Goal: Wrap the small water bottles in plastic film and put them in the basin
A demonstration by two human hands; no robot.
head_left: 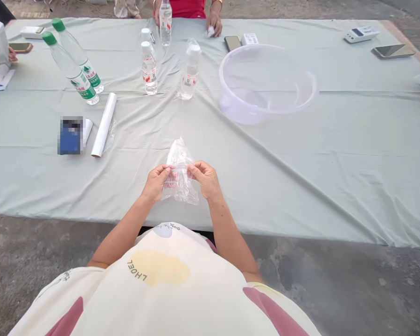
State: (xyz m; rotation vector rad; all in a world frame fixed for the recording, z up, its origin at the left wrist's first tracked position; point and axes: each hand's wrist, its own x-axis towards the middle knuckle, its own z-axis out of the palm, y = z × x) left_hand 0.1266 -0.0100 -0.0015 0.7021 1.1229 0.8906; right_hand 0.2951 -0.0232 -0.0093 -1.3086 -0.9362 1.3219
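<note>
Both my hands hold a small clear plastic bag (179, 161) just above the near edge of the pale green cloth (301, 158). My left hand (156, 181) pinches the bag's left side with fingers closed. My right hand (205, 178) pinches its right side the same way. The bag is crumpled and see-through, with something reddish faintly showing inside. A white roll of bags (104, 124) lies to the left, beyond my hands.
A large clear basin (266, 84) stands at the back right. Several water bottles (149, 67) stand upright at the back centre and left. A person's hands (214, 22) rest at the far edge. Phones and a small scale (361, 33) lie far right.
</note>
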